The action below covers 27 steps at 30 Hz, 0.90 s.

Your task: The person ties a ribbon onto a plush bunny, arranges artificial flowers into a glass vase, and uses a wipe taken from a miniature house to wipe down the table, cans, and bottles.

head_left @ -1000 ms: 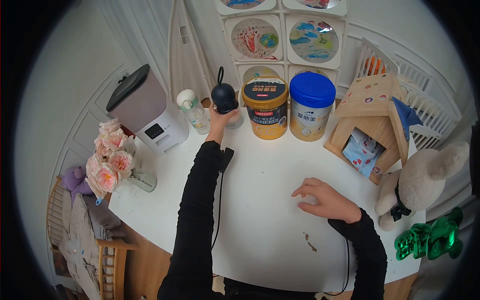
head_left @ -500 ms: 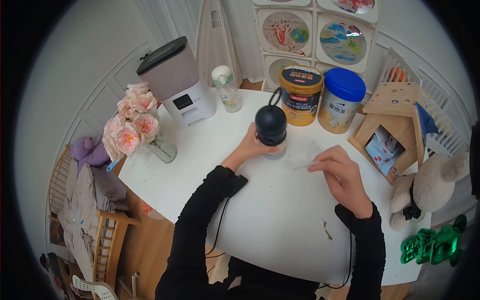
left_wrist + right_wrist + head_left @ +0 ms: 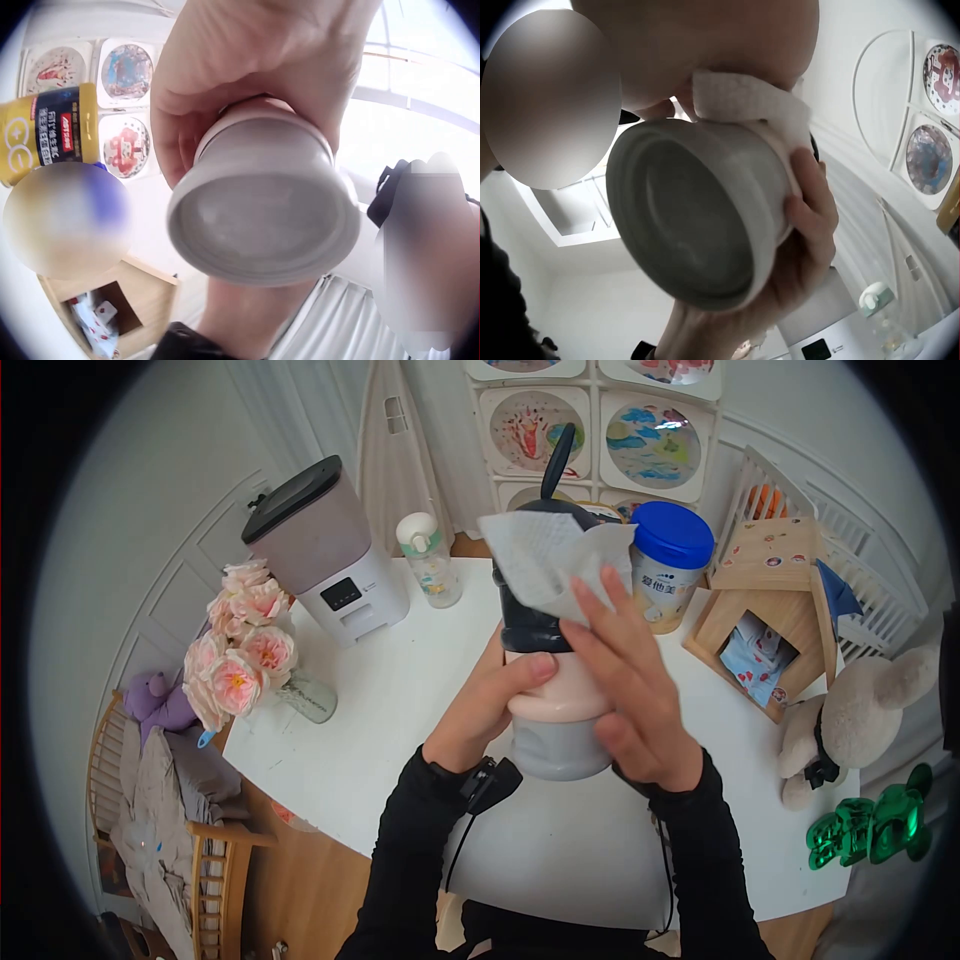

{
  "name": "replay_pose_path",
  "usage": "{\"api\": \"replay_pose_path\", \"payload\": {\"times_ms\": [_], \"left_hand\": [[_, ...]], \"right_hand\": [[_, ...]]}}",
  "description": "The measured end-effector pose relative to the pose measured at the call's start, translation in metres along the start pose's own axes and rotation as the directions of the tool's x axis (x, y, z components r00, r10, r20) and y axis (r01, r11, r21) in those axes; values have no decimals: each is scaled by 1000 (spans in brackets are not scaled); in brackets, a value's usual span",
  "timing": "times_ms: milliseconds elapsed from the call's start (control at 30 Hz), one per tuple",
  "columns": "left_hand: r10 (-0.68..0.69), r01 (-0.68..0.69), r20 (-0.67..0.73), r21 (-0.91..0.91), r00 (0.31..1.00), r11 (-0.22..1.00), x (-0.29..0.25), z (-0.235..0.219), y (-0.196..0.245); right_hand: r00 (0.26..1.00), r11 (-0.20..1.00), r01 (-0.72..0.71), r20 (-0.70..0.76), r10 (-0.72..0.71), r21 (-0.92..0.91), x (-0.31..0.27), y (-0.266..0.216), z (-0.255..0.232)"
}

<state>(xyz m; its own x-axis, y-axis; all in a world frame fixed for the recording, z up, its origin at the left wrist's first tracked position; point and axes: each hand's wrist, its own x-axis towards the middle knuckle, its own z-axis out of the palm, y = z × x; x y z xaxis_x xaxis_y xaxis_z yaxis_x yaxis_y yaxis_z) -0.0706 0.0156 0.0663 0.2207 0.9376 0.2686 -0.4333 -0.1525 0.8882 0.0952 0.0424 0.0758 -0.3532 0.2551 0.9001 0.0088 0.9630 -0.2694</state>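
Note:
My left hand (image 3: 478, 705) grips a drinking bottle (image 3: 558, 745) round its pale pink middle, lifted in front of me. The bottle has a black lid (image 3: 525, 615) with a loop strap and a grey lower part. Its round grey underside faces the left wrist camera. A white tissue (image 3: 540, 555) lies over the lid, its corners sticking out. Long, mostly straight fingers of my right hand (image 3: 640, 695) press it to the bottle's side. In the right wrist view the tissue (image 3: 742, 97) is between that hand and the bottle.
At the back of the white table (image 3: 380, 680) stand a blue-lidded can (image 3: 668, 545), a clear bottle (image 3: 430, 565) and a grey dispenser (image 3: 330, 550). A flower vase (image 3: 308, 697) is on the left. Right are a wooden house (image 3: 760, 620), a plush toy (image 3: 865, 700) and a shiny green figure (image 3: 870, 828).
My left hand has brought the bottle from the back of the table toward me and raised it. The right hand, earlier pinching the tissue beside it, has moved onto the bottle with the tissue.

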Motion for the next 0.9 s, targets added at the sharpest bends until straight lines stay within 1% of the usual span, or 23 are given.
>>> {"api": "replay_pose_path", "payload": {"times_ms": [67, 100, 133, 200, 233, 267, 333, 367, 433, 467, 533, 567, 600, 667, 700, 733, 800, 833, 867, 900], "left_hand": [[-88, 89, -73, 1, 993, 996, -2, 4, 7], [-157, 156, 15, 59, 988, 986, 8, -4, 2], [-166, 164, 26, 57, 986, 985, 7, -8, -1], [-295, 255, 78, 322, 952, 912, -2, -8, -3], [-288, 187, 117, 524, 950, 831, -2, -12, -10], [-298, 194, 126, 517, 946, 834, -5, -12, -11], [-306, 169, 133, 602, 943, 780, -7, 6, 5], [-321, 168, 162, 591, 933, 789, -5, 11, 6], [-186, 66, 138, 605, 973, 794, -3, 19, 3], [-207, 64, 179, 588, 962, 806, -4, 21, 3], [-250, 99, 62, 805, 966, 585, -5, 23, 3], [19, -91, 93, 869, 995, 486, -6, 24, -8], [10, -103, 113, 863, 994, 494, -5, 21, -15], [205, -153, 71, 896, 976, 418, -2, 13, -24], [285, -184, 67, 895, 956, 406, 2, 15, -27], [283, -184, 69, 897, 957, 402, 3, 8, -29], [151, -210, 177, 948, 972, 238, 4, -13, -30], [149, -206, 175, 951, 973, 232, 3, -14, -32], [182, -194, 147, 942, 972, 274, 3, -13, -35], [213, -184, 119, 931, 970, 316, 3, -10, -36]], "right_hand": [[999, 998, -2, 33, 5, -63, -7, -3, 8], [998, 994, 2, 61, 4, -110, -10, -4, 9], [998, 993, -7, 56, 14, -121, -11, -5, 8], [986, 953, 81, 165, -33, -293, -12, -9, 4], [989, 935, 86, 143, -38, -344, -11, -9, 3], [989, 933, 74, 144, -24, -351, -10, -9, 0], [984, 899, 133, 165, -69, -418, -12, -8, -10], [985, 889, 113, 166, -43, -445, -11, -7, -15], [978, 898, 178, 175, -115, -403, -9, -3, -21], [981, 884, 151, 174, -80, -442, -9, -2, -24], [996, 896, 91, 43, -80, -435, -7, 3, -27], [997, 927, 49, -30, -65, -371, -8, 9, -24], [998, 920, 38, -34, -56, -390, -8, 10, -21], [995, 846, 39, -60, -84, -532, -8, 11, -12], [996, 852, 34, -54, -73, -523, -9, 10, -7], [996, 853, 32, -58, -73, -522, -11, 9, -2], [992, 840, 104, 113, -51, -532, -15, 7, 11], [986, 839, 135, 152, -64, -526, -18, 10, 20], [987, 841, 132, 147, -64, -524, -20, 11, 21], [987, 816, 141, 148, -68, -561, -21, 13, 21]]}}
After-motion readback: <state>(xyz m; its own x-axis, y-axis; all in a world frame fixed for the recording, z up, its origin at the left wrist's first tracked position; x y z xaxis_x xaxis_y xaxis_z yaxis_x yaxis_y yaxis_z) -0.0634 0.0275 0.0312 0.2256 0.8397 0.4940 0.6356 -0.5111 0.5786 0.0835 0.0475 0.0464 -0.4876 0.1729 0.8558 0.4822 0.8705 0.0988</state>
